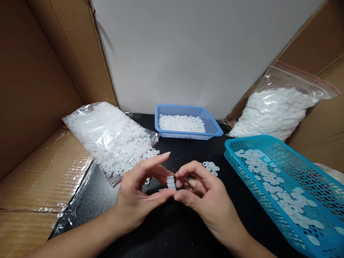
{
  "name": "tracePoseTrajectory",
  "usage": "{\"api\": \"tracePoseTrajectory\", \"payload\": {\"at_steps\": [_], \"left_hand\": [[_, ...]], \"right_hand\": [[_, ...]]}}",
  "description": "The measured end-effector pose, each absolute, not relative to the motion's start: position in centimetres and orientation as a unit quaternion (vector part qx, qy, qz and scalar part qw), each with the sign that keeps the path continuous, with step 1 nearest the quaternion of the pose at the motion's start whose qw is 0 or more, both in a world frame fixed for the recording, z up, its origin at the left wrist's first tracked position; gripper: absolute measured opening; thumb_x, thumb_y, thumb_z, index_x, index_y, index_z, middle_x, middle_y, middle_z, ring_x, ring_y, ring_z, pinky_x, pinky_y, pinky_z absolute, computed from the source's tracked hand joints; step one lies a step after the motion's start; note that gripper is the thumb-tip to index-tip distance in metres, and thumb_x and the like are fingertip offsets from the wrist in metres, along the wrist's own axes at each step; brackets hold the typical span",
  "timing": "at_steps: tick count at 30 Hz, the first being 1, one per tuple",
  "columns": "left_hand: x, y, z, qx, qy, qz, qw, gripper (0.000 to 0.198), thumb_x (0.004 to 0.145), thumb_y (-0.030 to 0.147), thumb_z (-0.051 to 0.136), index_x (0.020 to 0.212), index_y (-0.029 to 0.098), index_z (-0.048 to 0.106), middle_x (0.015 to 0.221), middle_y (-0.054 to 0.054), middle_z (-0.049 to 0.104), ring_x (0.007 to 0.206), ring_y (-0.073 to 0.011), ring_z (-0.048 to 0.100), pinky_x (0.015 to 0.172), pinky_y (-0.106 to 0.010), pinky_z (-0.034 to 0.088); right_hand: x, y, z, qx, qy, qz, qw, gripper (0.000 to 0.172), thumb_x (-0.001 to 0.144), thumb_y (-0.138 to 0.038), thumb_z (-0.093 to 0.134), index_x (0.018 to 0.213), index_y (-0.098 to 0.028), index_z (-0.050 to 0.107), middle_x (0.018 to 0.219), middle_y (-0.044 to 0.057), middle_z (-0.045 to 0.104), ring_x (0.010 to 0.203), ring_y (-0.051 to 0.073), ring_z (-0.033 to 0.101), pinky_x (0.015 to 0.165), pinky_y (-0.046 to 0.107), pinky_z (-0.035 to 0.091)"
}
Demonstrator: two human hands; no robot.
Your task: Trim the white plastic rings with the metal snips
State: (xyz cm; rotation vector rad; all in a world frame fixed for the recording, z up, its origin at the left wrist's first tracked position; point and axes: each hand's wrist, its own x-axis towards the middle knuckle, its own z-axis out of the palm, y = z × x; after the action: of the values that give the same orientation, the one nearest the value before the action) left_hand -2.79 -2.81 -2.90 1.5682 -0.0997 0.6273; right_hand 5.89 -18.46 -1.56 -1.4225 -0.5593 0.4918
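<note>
My left hand [138, 191] pinches a short stack of small white plastic rings [170, 182] between thumb and fingers, low over the black table [172, 229]. My right hand [206, 195] meets it from the right, its fingers closed on a thin dark metal tool [189, 184] whose tip touches the stack. A few loose white rings [211, 167] lie on the table just beyond my right hand.
An open clear bag of white rings [110, 138] lies at the left. A blue mesh basket [215, 126] with rings stands behind; a teal mesh basket [303, 168] with rings sits at the right. Another full bag [276, 111] leans on the cardboard [34, 93].
</note>
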Motion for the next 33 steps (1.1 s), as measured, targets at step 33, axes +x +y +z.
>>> {"api": "tracePoseTrajectory", "payload": {"at_steps": [33], "left_hand": [[-1.6, -0.9, -2.5, 0.429, 0.088, -0.205, 0.875, 0.067, 0.069, 0.007, 0.090, 0.131, 0.019, 0.066, 0.081, -0.005, 0.079, 0.072, -0.0147, 0.075, 0.073, -0.023, 0.054]], "right_hand": [[8.2, -19.4, -1.6, -0.598, -0.569, 0.126, 0.550, 0.007, 0.089, -0.019, 0.078, 0.097, -0.019, 0.077, 0.082, 0.000, 0.076, 0.076, 0.012, 0.072, 0.072, 0.023, 0.058]]}}
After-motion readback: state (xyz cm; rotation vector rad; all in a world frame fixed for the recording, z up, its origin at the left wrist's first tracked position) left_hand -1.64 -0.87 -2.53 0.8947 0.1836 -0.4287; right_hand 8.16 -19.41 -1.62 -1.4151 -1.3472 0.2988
